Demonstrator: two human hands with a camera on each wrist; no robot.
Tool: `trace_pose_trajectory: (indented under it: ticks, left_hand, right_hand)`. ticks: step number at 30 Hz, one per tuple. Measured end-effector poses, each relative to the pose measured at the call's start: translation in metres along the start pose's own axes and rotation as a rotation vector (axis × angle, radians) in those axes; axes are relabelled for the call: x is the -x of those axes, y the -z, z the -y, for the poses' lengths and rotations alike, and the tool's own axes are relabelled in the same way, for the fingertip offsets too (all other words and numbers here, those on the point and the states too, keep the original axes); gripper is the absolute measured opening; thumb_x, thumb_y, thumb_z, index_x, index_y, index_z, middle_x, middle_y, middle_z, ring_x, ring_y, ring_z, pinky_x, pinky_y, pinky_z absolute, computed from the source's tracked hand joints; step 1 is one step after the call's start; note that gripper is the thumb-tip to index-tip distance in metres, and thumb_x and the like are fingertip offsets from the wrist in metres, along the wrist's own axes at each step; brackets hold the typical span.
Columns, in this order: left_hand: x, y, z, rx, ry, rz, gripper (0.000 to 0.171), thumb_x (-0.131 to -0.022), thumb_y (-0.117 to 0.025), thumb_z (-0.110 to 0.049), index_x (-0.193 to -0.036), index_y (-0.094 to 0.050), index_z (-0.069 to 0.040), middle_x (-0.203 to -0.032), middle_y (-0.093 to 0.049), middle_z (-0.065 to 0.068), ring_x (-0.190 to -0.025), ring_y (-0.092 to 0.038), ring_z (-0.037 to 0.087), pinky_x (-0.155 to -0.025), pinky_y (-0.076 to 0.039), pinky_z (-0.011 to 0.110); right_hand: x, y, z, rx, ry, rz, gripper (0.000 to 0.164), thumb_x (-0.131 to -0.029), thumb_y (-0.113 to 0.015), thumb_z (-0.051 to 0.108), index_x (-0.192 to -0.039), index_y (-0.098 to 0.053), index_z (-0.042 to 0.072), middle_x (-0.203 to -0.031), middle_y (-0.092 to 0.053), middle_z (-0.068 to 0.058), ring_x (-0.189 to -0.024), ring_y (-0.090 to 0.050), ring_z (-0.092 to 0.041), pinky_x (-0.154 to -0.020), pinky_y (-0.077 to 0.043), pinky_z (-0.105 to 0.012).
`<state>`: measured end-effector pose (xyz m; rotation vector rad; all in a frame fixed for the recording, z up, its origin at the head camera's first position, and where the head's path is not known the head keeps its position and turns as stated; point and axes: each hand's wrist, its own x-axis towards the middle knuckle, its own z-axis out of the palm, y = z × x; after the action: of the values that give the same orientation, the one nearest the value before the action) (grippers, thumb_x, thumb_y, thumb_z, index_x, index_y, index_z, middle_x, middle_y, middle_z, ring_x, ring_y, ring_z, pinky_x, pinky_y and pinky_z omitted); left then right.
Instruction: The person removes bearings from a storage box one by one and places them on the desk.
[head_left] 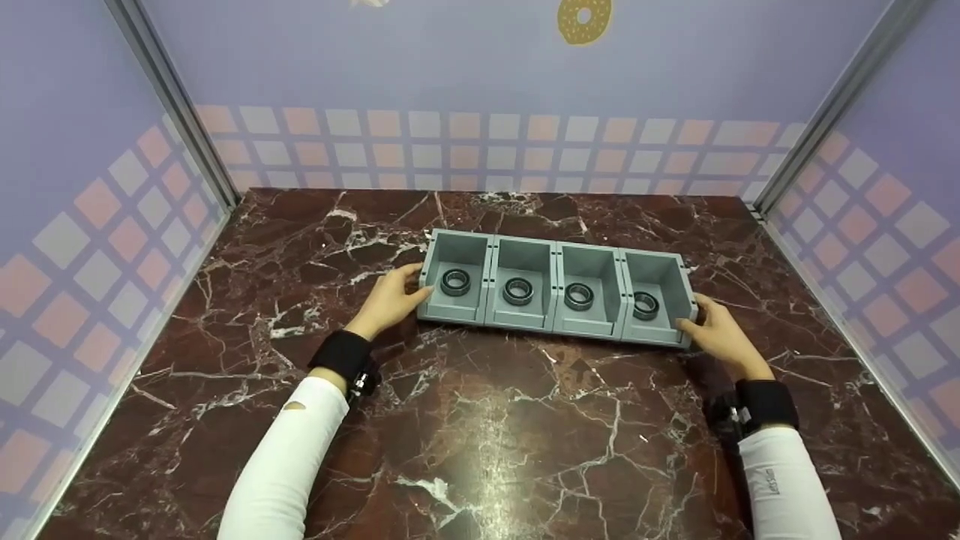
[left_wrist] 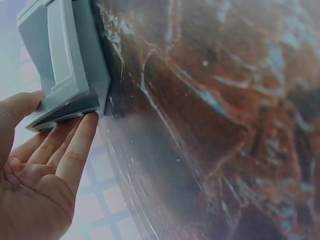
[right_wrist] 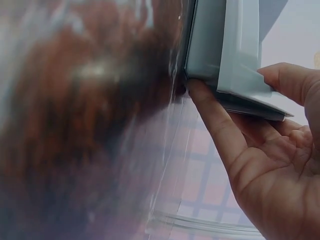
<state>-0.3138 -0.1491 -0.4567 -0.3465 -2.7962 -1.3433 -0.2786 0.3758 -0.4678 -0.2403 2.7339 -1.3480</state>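
Note:
A row of several joined grey storage bins (head_left: 517,324) sits on the dark marbled table, slanting slightly nearer toward its right end. Each bin holds one black-and-silver ring bearing, such as the leftmost bearing (head_left: 456,283) and the rightmost bearing (head_left: 646,305). My left hand (head_left: 390,298) grips the row's left end; the left wrist view shows its thumb on the bin's rim (left_wrist: 65,95) and its fingers against the outer side. At the opposite end my right hand (head_left: 718,334) pinches the last bin's wall (right_wrist: 242,60) between thumb and fingers.
The marbled table top (head_left: 465,420) reflects light in front of the bins. Behind it rises a lilac back wall (head_left: 480,75) with a checked band, and side walls (head_left: 82,225) stand left and right. Black straps (head_left: 341,355) with small devices circle both wrists.

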Motion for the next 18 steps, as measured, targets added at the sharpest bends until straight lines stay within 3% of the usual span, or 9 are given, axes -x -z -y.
trace_pose_trajectory:
  ticks: [10, 15, 18]
  left_hand:
    - [0.009, 0.008, 0.006, -0.003, 0.063, -0.009, 0.054, -0.100, -0.063, -0.013, -0.149, -0.048, 0.005, -0.140, -0.061, 0.030, -0.129, -0.063, 0.043, -0.110, -0.052, 0.052]
    - [0.012, 0.010, 0.008, 0.013, 0.086, -0.032, 0.053, -0.100, -0.062, -0.012, -0.149, -0.049, 0.004, -0.143, -0.059, 0.029, -0.131, -0.061, 0.043, -0.112, -0.051, 0.052]
    - [0.015, 0.013, 0.009, 0.033, 0.103, -0.032, 0.054, -0.099, -0.062, -0.011, -0.149, -0.048, 0.004, -0.145, -0.058, 0.029, -0.130, -0.062, 0.043, -0.112, -0.051, 0.051]
  right_hand:
    - [-0.008, -0.009, 0.007, 0.031, 0.021, 0.001, 0.057, -0.102, -0.055, 0.004, -0.151, -0.034, -0.015, -0.123, -0.060, -0.036, -0.076, -0.056, 0.003, -0.064, -0.047, -0.016]
    - [-0.011, -0.012, 0.009, 0.040, 0.021, 0.006, 0.055, -0.102, -0.055, 0.004, -0.150, -0.036, -0.014, -0.102, -0.066, -0.027, -0.055, -0.046, 0.001, -0.052, -0.041, -0.020]
    - [-0.013, -0.013, 0.010, 0.045, 0.015, 0.018, 0.056, -0.102, -0.055, 0.004, -0.151, -0.035, -0.013, -0.097, -0.066, -0.024, -0.053, -0.046, -0.002, -0.050, -0.040, -0.022]
